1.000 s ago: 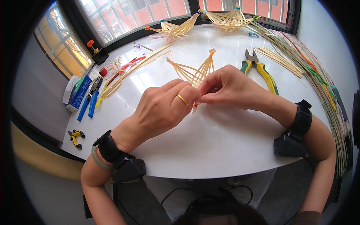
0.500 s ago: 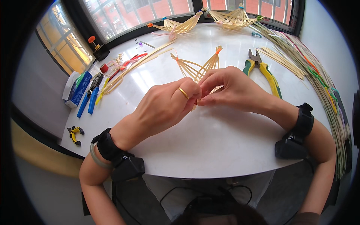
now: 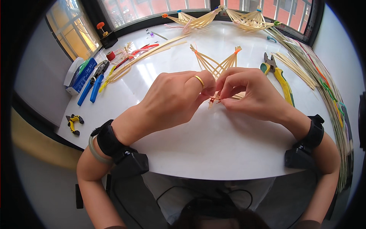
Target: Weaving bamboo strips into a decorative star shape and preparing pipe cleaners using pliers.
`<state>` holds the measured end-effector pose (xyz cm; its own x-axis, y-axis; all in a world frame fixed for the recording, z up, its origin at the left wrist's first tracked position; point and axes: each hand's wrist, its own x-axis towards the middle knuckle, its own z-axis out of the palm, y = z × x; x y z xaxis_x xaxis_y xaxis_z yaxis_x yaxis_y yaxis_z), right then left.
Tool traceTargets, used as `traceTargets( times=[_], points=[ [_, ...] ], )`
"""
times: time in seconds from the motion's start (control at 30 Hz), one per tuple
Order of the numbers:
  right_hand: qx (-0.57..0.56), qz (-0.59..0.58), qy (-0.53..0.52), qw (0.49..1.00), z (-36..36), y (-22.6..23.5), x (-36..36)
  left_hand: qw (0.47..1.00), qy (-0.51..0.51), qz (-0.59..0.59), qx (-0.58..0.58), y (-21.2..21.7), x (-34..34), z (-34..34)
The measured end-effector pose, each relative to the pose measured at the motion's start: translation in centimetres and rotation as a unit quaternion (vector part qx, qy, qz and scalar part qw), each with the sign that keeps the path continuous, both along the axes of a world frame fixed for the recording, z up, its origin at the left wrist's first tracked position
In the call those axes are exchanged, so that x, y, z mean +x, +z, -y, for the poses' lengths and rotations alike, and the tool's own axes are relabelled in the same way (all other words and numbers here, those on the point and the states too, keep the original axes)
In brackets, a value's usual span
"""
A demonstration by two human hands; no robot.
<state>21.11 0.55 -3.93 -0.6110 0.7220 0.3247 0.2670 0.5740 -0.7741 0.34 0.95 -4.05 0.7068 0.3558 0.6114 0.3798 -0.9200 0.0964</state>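
A woven piece of pale bamboo strips (image 3: 218, 67) lies in front of me, its two far points bound with orange ties. At its near point a thin reddish cord (image 3: 215, 99) is wound round the strip ends. My left hand (image 3: 177, 93) is closed there in a pinch, though its fingertips are partly hidden behind the knuckles. Thumb and fingers of my right hand (image 3: 254, 91) pinch the cord's end just to the right of the bundle. Both hands cover much of the piece's lower part.
Green-and-yellow pliers (image 3: 280, 78) lie right of my hands, beside loose bamboo strips (image 3: 295, 68). Blue-handled pliers (image 3: 93, 84) and small yellow cutters (image 3: 74, 124) are at left. Finished woven pieces (image 3: 198, 21) rest by the window. Long bundled strips (image 3: 335, 103) line the right edge.
My hands have drawn slightly apart, and the reddish cord at the near point now shows between them. The whole view has shifted a little, so the table things appear farther right.
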Motion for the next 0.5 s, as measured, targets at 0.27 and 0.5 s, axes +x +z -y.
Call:
traceTargets(
  times=[0.27,0.5],
  points=[
    [0.075,0.007,0.014,0.997,0.03,-0.26,-0.28,0.994,-0.022,0.006,-0.108,0.03,-0.23,0.07],
    [0.071,0.023,0.032,0.997,-0.04,-0.37,-0.02,0.989,-0.019,0.009,-0.143,0.27,-0.52,-0.12]
  ],
)
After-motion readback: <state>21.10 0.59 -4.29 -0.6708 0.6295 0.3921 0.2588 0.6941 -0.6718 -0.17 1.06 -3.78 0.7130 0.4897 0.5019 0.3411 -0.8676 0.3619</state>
